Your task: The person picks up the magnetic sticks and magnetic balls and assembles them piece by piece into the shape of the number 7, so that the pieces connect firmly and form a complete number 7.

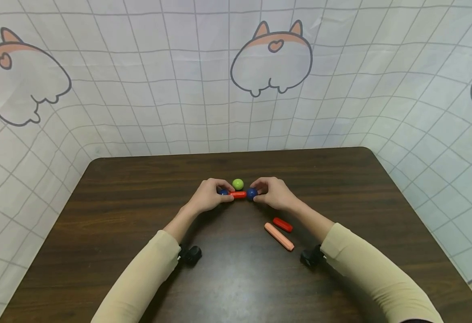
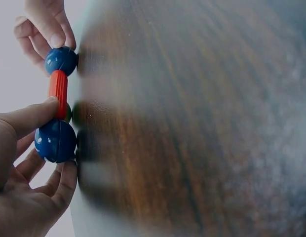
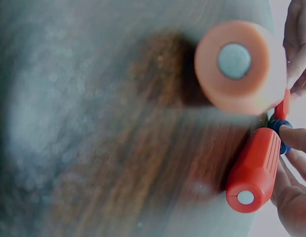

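Left hand (image 1: 207, 195) curls round left blue ball (image 2: 56, 141), thumb on red rod (image 1: 238, 194); right hand (image 1: 277, 194) pinches right blue ball (image 1: 252, 194). Green ball (image 1: 238, 184) just beyond fingertips: stray brush could roll it.

A dark wood-grain table (image 1: 119, 224) stands before a pale grid-patterned backdrop (image 1: 155, 98).

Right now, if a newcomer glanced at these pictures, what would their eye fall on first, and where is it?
Probably the bright red stick between the left blue ball and right blue ball, held by the left hand and right hand on the dark table, with a green ball just beyond. Next, perhaps, the central animal drawing on the wall behind, or the loose peach stick nearer the camera, slightly right.
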Tool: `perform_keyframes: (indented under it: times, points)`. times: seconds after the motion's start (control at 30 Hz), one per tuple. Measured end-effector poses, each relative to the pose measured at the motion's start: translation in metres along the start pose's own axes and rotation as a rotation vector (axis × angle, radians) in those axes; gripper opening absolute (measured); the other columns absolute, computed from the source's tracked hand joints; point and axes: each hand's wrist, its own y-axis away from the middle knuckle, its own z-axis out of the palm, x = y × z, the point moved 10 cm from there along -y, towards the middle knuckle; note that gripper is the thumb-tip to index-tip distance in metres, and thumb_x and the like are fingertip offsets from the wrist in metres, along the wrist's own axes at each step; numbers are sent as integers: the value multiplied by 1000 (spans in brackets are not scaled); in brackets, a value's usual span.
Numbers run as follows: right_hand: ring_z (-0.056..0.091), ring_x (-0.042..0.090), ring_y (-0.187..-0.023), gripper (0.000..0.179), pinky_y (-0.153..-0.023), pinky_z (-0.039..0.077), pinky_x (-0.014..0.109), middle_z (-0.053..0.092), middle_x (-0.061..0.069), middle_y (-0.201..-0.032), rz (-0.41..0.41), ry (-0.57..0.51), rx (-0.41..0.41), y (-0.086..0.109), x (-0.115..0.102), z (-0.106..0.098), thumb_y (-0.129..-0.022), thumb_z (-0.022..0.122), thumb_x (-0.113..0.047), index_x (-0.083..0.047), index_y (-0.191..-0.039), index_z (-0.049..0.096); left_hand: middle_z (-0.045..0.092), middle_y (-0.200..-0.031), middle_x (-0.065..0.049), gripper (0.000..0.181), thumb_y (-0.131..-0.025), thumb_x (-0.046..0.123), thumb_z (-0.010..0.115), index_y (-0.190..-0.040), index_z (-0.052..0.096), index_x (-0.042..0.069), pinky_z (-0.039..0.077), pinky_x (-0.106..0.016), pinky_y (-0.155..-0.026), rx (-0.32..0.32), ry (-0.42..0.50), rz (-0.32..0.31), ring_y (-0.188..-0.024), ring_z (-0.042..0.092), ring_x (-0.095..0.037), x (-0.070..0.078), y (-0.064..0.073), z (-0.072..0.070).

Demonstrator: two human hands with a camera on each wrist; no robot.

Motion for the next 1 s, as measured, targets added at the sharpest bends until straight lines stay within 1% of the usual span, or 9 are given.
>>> perform_keyframes:
  times: [0.23, 0.43, 0.53, 0.6, 0.7, 0.8, 0.9, 1.0]
  points:
    - [68, 26, -104, 32, -89, 54, 42, 71, 11, -111, -20, -7, 0, 2, 2, -4, -90, 79, -5, -3, -121, 69, 69, -96, -1, 15, -90, 19, 83, -103, 79, 14, 50, -34, -69, -2, -12, 4, -83, 58, -22, 0, -3, 1]
    - [67, 27, -105, 38, -93, 52, 45, 68, 11, -117, -51, 12, -11, 13, 2, -13, -90, 79, -6, -3, -126, 65, 69, -96, -2, 16, -89, 19, 83, -104, 79, 14, 49, -34, -69, -1, 8, -3, -83, 58, -22, -1, -4, 4]
    - [66, 27, -107, 40, -93, 52, 46, 67, 13, -121, -59, 19, -15, 20, 3, -19, -91, 78, -7, -2, -128, 64, 70, -98, -2, 18, -89, 19, 84, -105, 79, 14, 49, -33, -69, 3, 13, -7, -82, 59, -22, -1, -4, 4]
    - [66, 26, -106, 39, -92, 52, 46, 67, 13, -121, -63, 25, -25, 23, 3, -22, -92, 78, -8, -1, -128, 64, 70, -99, -2, 17, -89, 20, 84, -105, 79, 14, 49, -33, -69, 3, 18, -10, -82, 58, -22, -1, -3, 4]
    - [66, 23, -100, 36, -88, 52, 44, 69, 12, -115, -69, 19, -63, 29, 4, -23, -93, 76, -9, 0, -126, 65, 70, -100, -2, 16, -89, 20, 83, -104, 79, 14, 48, -33, -69, -3, 29, -13, -82, 57, -22, -2, -3, 4]
    - [66, 21, -95, 34, -85, 53, 42, 70, 12, -111, -68, 5, -123, 36, 3, -22, -93, 75, -8, 1, -124, 66, 69, -97, -2, 17, -90, 20, 83, -105, 78, 15, 46, -33, -67, -13, 48, -23, -80, 56, -21, -4, -2, 5]
    - [66, 20, -94, 33, -82, 54, 38, 69, 12, -111, -61, -6, -169, 43, 6, -21, -94, 74, -9, 2, -123, 66, 69, -93, -1, 18, -89, 21, 83, -105, 78, 16, 45, -32, -66, -20, 62, -34, -78, 55, -21, -6, -2, 6]
    - [65, 20, -94, 33, -80, 55, 36, 69, 10, -109, -47, -14, -206, 50, 9, -19, -94, 75, -11, 2, -123, 66, 68, -93, -1, 19, -89, 22, 83, -106, 78, 16, 44, -32, -67, -27, 60, -38, -78, 55, -21, -7, -2, 6]
